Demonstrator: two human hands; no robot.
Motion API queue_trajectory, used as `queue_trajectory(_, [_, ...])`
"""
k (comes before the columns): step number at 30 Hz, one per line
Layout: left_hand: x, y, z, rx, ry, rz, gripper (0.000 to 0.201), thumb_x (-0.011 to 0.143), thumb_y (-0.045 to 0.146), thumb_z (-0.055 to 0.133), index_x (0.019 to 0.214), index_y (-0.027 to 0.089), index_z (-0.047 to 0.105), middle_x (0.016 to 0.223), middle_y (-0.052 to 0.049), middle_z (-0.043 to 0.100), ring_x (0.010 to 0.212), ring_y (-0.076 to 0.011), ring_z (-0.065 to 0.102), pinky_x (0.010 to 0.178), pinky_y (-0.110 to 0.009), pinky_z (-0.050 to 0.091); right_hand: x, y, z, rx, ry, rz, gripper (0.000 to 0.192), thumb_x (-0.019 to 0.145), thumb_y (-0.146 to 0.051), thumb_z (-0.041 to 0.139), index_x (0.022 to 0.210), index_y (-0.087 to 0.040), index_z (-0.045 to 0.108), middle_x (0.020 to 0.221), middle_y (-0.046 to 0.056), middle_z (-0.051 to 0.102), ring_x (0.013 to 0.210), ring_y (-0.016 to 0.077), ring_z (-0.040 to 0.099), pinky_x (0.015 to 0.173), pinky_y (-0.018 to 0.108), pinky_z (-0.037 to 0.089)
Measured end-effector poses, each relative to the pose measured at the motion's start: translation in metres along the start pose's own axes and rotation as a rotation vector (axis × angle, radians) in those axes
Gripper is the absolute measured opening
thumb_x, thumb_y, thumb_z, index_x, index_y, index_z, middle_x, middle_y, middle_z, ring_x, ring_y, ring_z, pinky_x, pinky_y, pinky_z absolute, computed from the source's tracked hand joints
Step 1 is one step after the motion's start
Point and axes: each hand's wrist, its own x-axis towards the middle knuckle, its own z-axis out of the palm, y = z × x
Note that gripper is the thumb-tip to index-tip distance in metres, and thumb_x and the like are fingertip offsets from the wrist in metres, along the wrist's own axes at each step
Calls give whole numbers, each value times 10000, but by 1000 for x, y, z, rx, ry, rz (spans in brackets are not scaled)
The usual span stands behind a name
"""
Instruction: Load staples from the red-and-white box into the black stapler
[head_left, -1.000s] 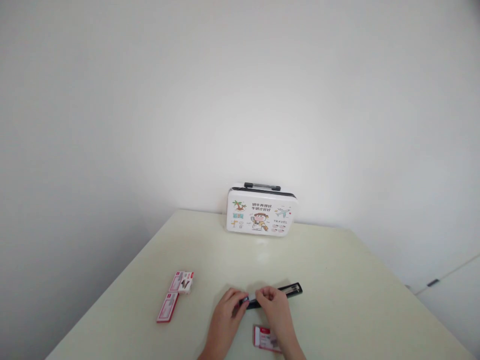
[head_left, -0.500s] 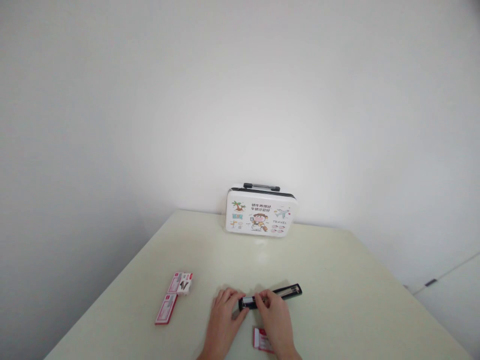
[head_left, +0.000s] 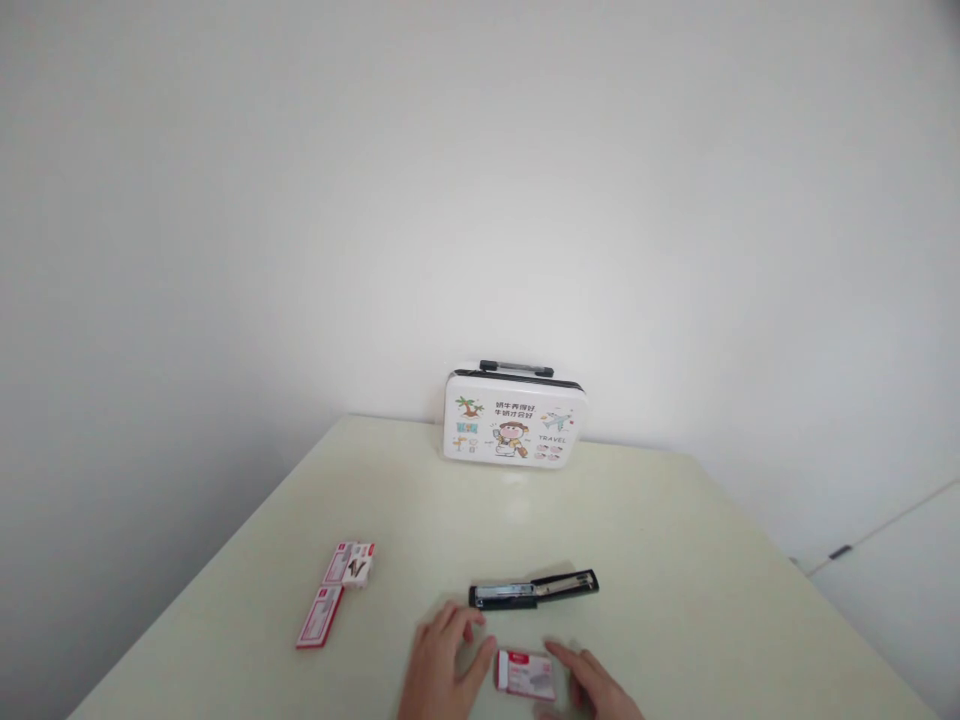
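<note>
A black stapler (head_left: 504, 596) lies unfolded on the table, its metal staple channel showing. Nearer to me is a small red-and-white box of staples (head_left: 527, 676), flat on the tabletop. My left hand (head_left: 444, 660) is at the left of this box, fingers apart and holding nothing, the thumb tip close to its left end. On the other side, my right hand (head_left: 592, 685) reaches in with the index finger at the box's upper right corner; whether it touches is unclear. Its lower part is cut off by the frame edge.
To the left lie flat red-and-white packs (head_left: 320, 617), with a small white box (head_left: 358, 565) picturing a stapler on one of them. A white cartoon-printed case (head_left: 514, 420) with a dark handle stands against the wall at the table's back edge.
Both hands have let go of the stapler, which now lies free. The right hand has moved down and right to the staple box, and the left has come down slightly. The view has shifted a little.
</note>
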Motion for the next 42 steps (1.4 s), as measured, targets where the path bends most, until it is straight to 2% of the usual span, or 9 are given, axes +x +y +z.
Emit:
queue_trajectory(6, [-22,10,20,-12,-27,52,169,950,320,581,1041,315,723,1012,-11,776,954,-230,703,935,-395,494,5,-17,18,-26,-21,-137,445,783,-313,644,1221,-296,726,951,43,676,852,197,659,801,248,500])
queue_trajectory(10, [-18,10,15,7,32,16,214,963,386,561,1085,294,710,926,-29,757,878,-227,689,834,-361,508,12,-5,23,122,0,-109,545,743,-350,718,1279,-258,687,898,35,675,786,191,637,745,259,501])
queue_trajectory(14, [4,4,-2,77,120,-98,384,908,455,625,1252,287,645,1190,-70,678,1119,-273,602,966,-417,445,21,17,2,423,158,85,698,758,-553,745,1320,-174,580,683,-39,556,571,136,525,545,242,430])
queue_trajectory(18, [32,3,-10,88,14,-112,527,800,403,728,1315,372,619,1322,-26,622,1235,-290,514,1041,-441,358,38,-2,-40,676,149,119,747,808,-690,662,1360,-209,513,693,-66,525,439,71,319,408,217,204])
queue_trajectory(24, [42,8,-9,83,-35,-66,282,796,370,734,1077,387,724,1152,9,678,1121,-270,553,973,-426,342,73,-64,-61,375,25,-231,407,810,-540,702,1036,-202,710,726,-41,594,666,140,493,641,264,383])
queue_trajectory(30, [41,7,-11,71,-5,-58,239,772,353,739,1009,323,719,1126,-3,683,1090,-274,566,949,-421,359,85,-96,-30,159,24,-262,212,653,-158,722,850,-233,731,646,-75,518,642,130,468,627,255,283])
queue_trajectory(34, [32,10,-16,46,68,-74,296,848,260,592,1135,287,658,1201,-34,653,1171,-266,547,1004,-429,365,80,-94,-28,71,63,-237,210,680,-169,696,876,-235,725,693,-54,569,679,140,492,638,255,273])
queue_trajectory(39, [-4,32,21,49,45,-7,288,796,285,632,1082,273,668,1127,-72,656,1089,-290,580,957,-445,413,80,-70,-30,66,162,-119,139,742,-278,701,848,-216,637,652,-61,556,627,131,474,607,258,258])
queue_trajectory(42, [-20,38,56,135,47,-31,633,648,437,823,1241,293,652,1210,-121,655,1078,-363,593,914,-484,443,81,-57,-23,121,196,-64,165,779,-341,681,845,-214,599,603,-83,484,591,124,445,596,258,272])
